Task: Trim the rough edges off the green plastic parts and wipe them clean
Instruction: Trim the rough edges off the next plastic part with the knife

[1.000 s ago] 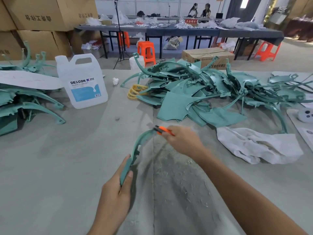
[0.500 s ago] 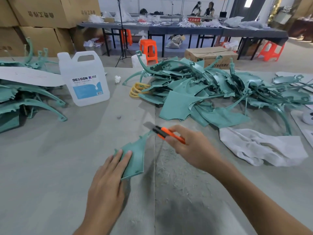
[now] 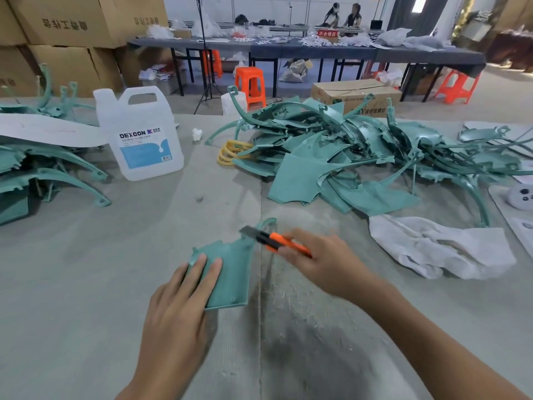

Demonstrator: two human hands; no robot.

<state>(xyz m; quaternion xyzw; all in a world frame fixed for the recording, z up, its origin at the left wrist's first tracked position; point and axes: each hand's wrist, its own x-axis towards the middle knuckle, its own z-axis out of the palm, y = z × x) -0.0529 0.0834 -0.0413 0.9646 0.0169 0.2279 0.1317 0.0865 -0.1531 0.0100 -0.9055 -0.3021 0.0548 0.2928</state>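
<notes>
The green plastic part (image 3: 230, 272) lies flat on the grey bench (image 3: 86, 284), near its front centre. A narrow curved arm of the part points away from the person.

The left hand (image 3: 178, 310) rests on the part's near-left corner, fingers straight and close together, pressing it down. The right hand (image 3: 323, 264) grips an orange utility knife (image 3: 277, 241), with the fingers curled round the handle. The blade is extended and lies across the part's upper right edge, where the flat panel narrows into the arm. Pale plastic shavings (image 3: 294, 307) are scattered on the bench just right of the part.

A crumpled white cloth (image 3: 432, 249) lies on the bench to the right of the right hand, apart from it. Behind the cloth, a loose pile of green parts (image 3: 331, 157) covers the far right of the bench (a few yellow bands (image 3: 230, 153) lie at the pile's left edge). A translucent jug (image 3: 141, 134) labelled DEXCON stands upright on the far left of the bench. A second stack of green parts (image 3: 43, 168) sits at the left edge, with a white sheet on top.
</notes>
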